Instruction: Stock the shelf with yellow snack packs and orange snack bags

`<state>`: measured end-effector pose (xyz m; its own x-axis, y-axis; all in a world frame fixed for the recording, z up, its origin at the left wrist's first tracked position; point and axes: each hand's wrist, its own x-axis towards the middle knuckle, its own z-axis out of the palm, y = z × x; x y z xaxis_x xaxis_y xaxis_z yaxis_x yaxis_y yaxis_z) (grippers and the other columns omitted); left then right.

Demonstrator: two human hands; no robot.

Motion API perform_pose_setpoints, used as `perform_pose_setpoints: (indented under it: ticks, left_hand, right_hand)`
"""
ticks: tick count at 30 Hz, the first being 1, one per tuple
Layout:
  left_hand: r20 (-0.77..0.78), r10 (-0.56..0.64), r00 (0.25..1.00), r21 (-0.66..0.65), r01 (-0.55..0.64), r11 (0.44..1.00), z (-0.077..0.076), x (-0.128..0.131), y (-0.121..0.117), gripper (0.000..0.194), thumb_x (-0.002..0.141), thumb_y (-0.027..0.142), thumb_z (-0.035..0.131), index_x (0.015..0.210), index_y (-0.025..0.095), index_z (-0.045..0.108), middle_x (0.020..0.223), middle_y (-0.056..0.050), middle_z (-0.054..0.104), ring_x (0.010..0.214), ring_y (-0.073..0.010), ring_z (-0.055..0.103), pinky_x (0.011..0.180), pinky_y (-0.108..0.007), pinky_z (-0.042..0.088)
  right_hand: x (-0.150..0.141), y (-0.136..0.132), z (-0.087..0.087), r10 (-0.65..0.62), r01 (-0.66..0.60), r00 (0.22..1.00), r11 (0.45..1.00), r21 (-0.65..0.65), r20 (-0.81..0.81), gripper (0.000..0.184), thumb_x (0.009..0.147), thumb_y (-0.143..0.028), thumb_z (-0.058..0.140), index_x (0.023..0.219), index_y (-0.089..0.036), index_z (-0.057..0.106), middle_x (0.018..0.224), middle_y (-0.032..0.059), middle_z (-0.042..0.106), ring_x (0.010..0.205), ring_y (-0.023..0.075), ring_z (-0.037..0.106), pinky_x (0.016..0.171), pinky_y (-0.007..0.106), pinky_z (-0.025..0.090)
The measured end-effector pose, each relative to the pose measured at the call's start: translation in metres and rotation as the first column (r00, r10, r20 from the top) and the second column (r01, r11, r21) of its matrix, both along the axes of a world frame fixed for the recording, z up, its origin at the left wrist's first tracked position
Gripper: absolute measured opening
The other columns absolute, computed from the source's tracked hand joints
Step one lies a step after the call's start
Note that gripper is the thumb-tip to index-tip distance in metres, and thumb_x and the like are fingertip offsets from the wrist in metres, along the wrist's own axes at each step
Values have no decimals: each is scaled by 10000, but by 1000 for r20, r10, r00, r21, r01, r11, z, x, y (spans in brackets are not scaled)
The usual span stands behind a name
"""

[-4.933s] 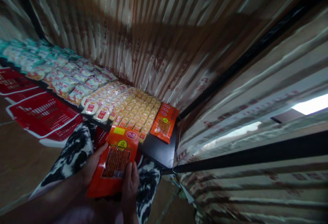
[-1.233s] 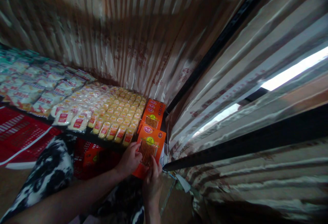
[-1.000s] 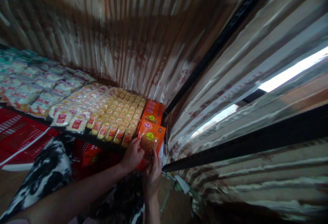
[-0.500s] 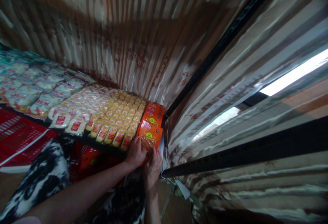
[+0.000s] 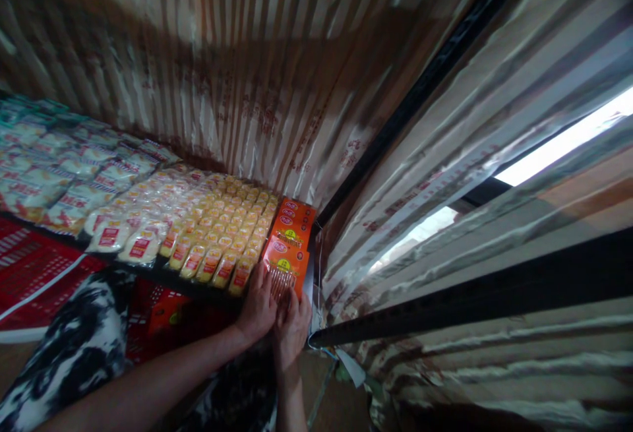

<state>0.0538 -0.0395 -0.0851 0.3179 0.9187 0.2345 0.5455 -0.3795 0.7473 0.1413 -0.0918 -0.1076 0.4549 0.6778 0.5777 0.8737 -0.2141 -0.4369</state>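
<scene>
At the right end of the shelf lies an orange snack packet (image 5: pixel 284 254) with a yellow label and a striped window showing thin sticks. My left hand (image 5: pixel 257 307) has its fingers closed on the near left edge of this packet. Close beside it, my right hand (image 5: pixel 293 326) grips the near right edge. More orange packets (image 5: pixel 297 211) lie behind, partly under the held one. Immediately left of my hands stand rows of small yellow wrapped cakes (image 5: pixel 225 267). My fingertips and the packet's near end partly hide each other.
White wrapped cakes (image 5: pixel 141 244) and larger snack bags (image 5: pixel 74 204) fill the shelf further left. Below are red baskets (image 5: pixel 30 267). A black rail (image 5: pixel 445 293) runs to the right, and plastic-covered striped sheeting (image 5: pixel 257 89) rises behind.
The view has shifted slightly. Both hands remain at the packet's near end, with the left hand's fingers set a little further along its left side.
</scene>
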Motion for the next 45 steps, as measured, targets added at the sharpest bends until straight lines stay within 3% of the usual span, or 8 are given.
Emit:
perform_pose_setpoints:
  ticks: [4,10,15,22,30,34,38,45]
  left_hand:
    - [-34,-60,998,80,63,995,4,-5,-6,533,815,101,406,1347,62,421,1536,-175,227,1432,-289,142,1138,-499,273]
    - [-280,-216,935,215,280,936,37,-9,-5,519,825,93,399,1338,114,482,1456,-149,407,1421,-296,182,1134,-525,273]
    - [-395,-239,887,198,336,921,52,-8,1,538,826,73,353,1349,86,475,1433,-146,439,1412,-284,214,1148,-491,255]
    - [-418,-183,890,147,265,953,28,-1,12,518,855,125,354,1350,2,443,1468,-210,345,1410,-294,215,1120,-471,304]
    - [-416,-143,898,278,276,920,-2,3,8,570,895,252,431,1443,129,333,1493,-170,325,1411,-329,195,1114,-521,276]
    - [-436,-58,898,292,202,935,-2,8,3,618,879,250,453,1466,153,289,1505,-145,310,1410,-325,212,1117,-498,278]
    - [-472,-53,880,294,214,932,6,8,0,695,849,259,478,1488,162,224,1511,-140,298,1396,-337,250,1124,-499,256]
    - [-500,-47,865,293,220,930,11,7,-1,708,817,246,499,1479,175,259,1507,-136,310,1395,-341,253,1121,-509,238]
  right_hand:
    - [1,-1,-2,13,-13,1000,1000,2,7,370,853,-210,385,1140,-113,597,1251,209,516,1191,299,458,946,495,419]
    - [4,-4,-12,23,-22,1000,999,-23,20,407,862,-198,353,1186,-124,589,1352,213,465,1307,303,368,976,512,404]
    - [4,0,6,29,-30,1000,997,-69,-8,419,857,-196,378,1213,-118,582,1407,211,419,1353,303,319,1017,512,383]
    - [16,28,19,28,-31,998,998,-60,-48,442,894,-223,306,1193,-57,585,1372,231,460,1352,290,326,1035,512,366]
    - [28,75,36,41,-45,999,983,-176,-29,469,875,-214,359,1266,-41,551,1372,208,485,1371,292,286,1059,488,326]
    - [21,91,48,13,-18,1000,950,-312,-20,452,886,-267,436,1313,-162,541,1445,149,421,1396,313,239,1051,487,319]
    - [16,96,52,-5,-10,1000,878,-479,-30,454,894,-343,471,1341,-279,512,1508,95,334,1402,320,230,1066,501,275]
    - [16,93,53,-21,5,999,864,-504,-26,465,902,-341,456,1366,-328,467,1528,51,298,1415,283,210,1080,479,252]
